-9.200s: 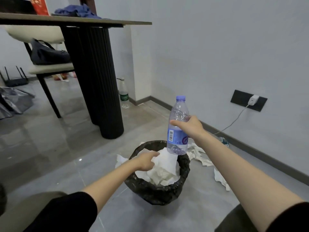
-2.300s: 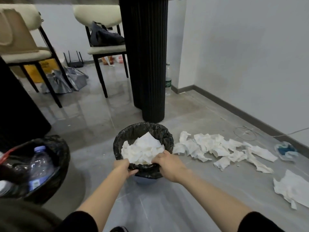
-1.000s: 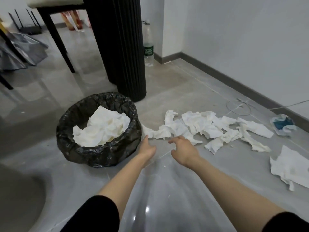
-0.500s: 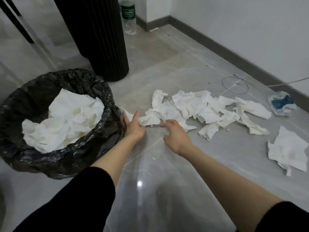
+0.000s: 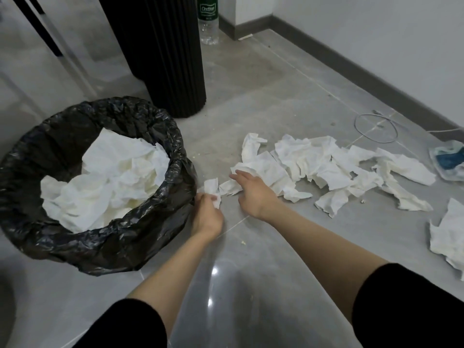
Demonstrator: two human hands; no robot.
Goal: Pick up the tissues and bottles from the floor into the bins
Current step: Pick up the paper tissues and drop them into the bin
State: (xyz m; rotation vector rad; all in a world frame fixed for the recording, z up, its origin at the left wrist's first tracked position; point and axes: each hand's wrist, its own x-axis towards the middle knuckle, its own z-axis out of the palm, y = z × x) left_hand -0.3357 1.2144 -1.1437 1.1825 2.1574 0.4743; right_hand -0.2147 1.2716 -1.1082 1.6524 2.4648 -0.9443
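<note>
Right up against the bin (image 5: 130, 249), by its outer wall, the left hand (image 5: 207, 216) is pinching a small crumpled tissue (image 5: 212, 188), so I'd guess it only needs a short lift over the rim. Everything else, the tissue pile (image 5: 313, 162), runs in a long strip away from the bin, and the right hand (image 5: 252, 195) is the nearer one: fingers (image 5: 237, 176) loosely straight, touching the strip's bin-side end, nothing gripped. One bottle (image 5: 207, 21) stands beyond the bin.
</note>
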